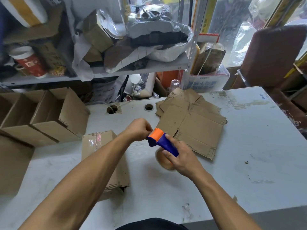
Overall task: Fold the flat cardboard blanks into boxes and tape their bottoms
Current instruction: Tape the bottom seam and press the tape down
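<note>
Both forearms reached out over the desk (pixel 249 146). One tape dispenser (pixel 163 143) sat gripped in the right hand (pixel 181 159), while the left hand (pixel 138 129) pinched at its orange end, probably freeing the tape's end. One taped box (pixel 103 156) lay near the desk's left edge. Flat blanks (pixel 194 123) lay stacked toward the far edge, their count unclear. Two finished boxes (pixel 41 117) stood beyond the left edge.

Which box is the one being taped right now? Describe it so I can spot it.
Start at the grey table. Near its left edge, under the left forearm, lies one folded box on its side. Unlike the flat blanks to its right, it already carries shiny clear tape.
</note>
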